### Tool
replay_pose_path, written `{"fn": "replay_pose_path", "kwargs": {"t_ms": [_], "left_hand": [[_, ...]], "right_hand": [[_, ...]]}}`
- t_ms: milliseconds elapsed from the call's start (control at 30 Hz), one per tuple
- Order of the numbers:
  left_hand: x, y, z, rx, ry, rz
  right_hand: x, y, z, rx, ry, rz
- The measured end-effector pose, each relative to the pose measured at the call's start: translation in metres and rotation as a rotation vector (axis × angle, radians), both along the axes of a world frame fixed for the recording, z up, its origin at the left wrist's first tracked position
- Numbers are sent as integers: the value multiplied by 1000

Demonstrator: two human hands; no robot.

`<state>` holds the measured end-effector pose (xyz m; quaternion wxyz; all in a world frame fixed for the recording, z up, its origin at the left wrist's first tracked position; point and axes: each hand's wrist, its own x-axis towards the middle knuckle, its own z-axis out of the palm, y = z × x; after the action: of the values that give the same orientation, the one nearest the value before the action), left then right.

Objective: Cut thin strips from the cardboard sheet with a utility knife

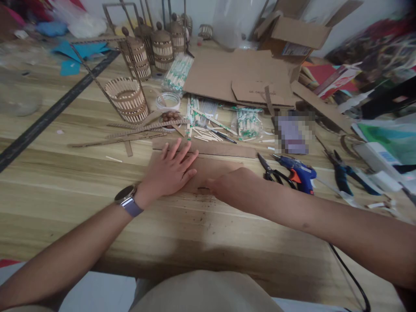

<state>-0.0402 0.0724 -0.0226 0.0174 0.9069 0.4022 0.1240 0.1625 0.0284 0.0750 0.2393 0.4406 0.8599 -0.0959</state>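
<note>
My left hand lies flat with its fingers spread on a piece of brown cardboard at the table's middle. My right hand is closed at the cardboard's near right part. Under its fingertips shows a small dark thing, too small to make out, so what the fingers hold is unclear. Dark crumbs are scattered on the wood just below the cardboard. Beyond my fingertips runs a long narrow cardboard strip.
Scissors, a blue glue gun and pliers lie right of my right hand. Behind are matchsticks, a tape roll, cardboard sheets and an open stick basket. A black cable hangs at the near right.
</note>
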Motion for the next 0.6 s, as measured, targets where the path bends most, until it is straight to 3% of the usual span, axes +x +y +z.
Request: {"fn": "replay_pose_path", "kwargs": {"t_ms": [267, 600], "left_hand": [[1, 0, 2, 14, 57, -1], [0, 0, 1, 31, 70, 0]], "right_hand": [[15, -6, -4, 53, -55, 115], [26, -9, -4, 67, -55, 97]]}}
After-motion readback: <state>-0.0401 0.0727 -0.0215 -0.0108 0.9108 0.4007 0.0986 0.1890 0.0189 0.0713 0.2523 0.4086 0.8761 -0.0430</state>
